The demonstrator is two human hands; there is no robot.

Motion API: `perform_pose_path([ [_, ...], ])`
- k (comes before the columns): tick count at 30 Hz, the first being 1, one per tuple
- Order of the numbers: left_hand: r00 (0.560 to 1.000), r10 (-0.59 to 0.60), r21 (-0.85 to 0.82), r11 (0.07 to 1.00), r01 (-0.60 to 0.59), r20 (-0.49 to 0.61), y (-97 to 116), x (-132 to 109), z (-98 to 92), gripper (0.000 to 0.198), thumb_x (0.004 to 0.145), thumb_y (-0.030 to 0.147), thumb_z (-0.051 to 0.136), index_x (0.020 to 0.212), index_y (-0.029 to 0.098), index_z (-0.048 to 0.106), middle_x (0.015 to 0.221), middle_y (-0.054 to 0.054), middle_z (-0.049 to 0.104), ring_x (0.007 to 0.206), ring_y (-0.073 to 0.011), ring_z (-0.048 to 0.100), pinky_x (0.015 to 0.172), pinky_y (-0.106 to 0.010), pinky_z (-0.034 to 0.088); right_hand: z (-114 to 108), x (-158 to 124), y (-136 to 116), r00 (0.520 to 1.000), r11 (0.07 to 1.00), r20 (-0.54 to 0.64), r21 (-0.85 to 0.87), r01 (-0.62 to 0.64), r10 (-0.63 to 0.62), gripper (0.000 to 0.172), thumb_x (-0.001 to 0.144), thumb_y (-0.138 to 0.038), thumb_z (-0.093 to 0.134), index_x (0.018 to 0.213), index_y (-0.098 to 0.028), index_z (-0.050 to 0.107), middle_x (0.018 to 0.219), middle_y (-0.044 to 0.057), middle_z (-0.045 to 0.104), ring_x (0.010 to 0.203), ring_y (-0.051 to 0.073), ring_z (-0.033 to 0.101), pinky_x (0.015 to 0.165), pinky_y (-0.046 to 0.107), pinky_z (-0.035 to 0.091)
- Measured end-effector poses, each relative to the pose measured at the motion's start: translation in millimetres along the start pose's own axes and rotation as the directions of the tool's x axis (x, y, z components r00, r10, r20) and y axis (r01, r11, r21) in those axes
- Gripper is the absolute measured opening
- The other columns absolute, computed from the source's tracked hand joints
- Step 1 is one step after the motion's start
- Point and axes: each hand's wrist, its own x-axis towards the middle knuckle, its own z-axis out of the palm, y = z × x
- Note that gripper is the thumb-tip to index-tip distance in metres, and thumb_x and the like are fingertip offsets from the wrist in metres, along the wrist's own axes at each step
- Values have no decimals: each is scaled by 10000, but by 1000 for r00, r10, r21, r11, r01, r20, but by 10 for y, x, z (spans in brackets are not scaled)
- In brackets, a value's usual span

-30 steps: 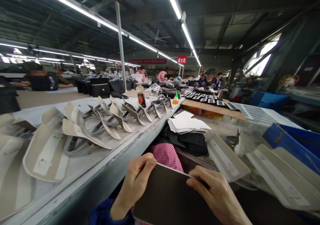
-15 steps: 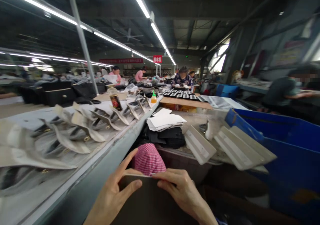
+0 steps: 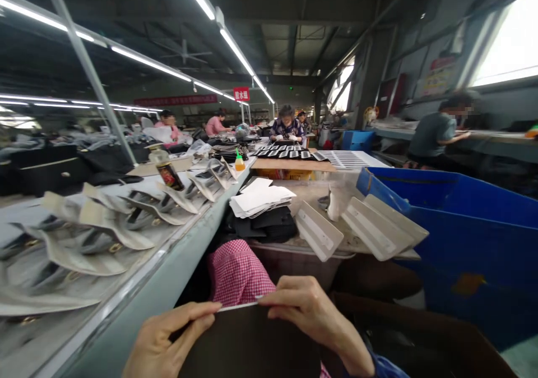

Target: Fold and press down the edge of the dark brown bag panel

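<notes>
A dark, flat panel [image 3: 247, 344] with a thin white edge along its top lies across my lap, low in the head view. My left hand [image 3: 172, 336] pinches its upper left corner between thumb and fingers. At the upper right, my right hand [image 3: 305, 316] grips the same white edge with thumb and forefinger. Behind the panel, red-and-white checked cloth [image 3: 239, 271] covers my knee. The panel's lower part runs out of view, and its material cannot be made out.
Left, a long workbench [image 3: 168, 254] carries rows of curved pale pieces [image 3: 113, 226], a jar [image 3: 168, 173] and a glue bottle [image 3: 239, 162]. Ahead are white sheets [image 3: 263, 197] on black pieces [image 3: 269, 225] and beige panels [image 3: 319, 229]. A blue bin [image 3: 462, 243] stands right; co-workers sit beyond.
My left hand has gone from spread fingers to a pinch on the panel's edge. The right hand keeps its grip. The camera view has turned somewhat to the right.
</notes>
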Motion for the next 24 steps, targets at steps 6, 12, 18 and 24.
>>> perform_pose_path([
  [6,991,87,35,995,-90,98,202,64,20,170,862,397,721,812,304,854,814,-1,842,737,-221,794,663,-199,595,-144,-8,20,999,996,6,-75,-44,45,485,1028,-549,486,976,-192,810,778,53,734,707,157,681,660,241,510],
  [12,989,1,-160,987,23,146,375,206,295,479,1006,533,482,1246,203,733,857,-59,825,732,-222,754,680,-270,595,41,38,-39,991,987,-25,-94,-133,131,605,1015,-650,399,815,-190,738,661,6,686,569,136,629,569,214,463],
  [18,984,-29,-296,952,81,177,312,182,235,705,1010,666,313,1074,166,806,1136,-125,780,838,-235,743,806,-335,587,-115,-115,233,941,946,-133,-54,-321,312,501,1012,-589,466,793,-193,680,657,-13,638,586,144,599,564,211,458],
  [24,990,-107,-263,956,128,92,-96,32,213,562,993,631,442,1220,191,709,1105,-111,799,783,-216,711,668,-297,563,-286,-640,734,844,850,-181,-69,-523,504,465,961,-607,514,803,-200,674,679,-26,605,631,146,580,600,210,468],
])
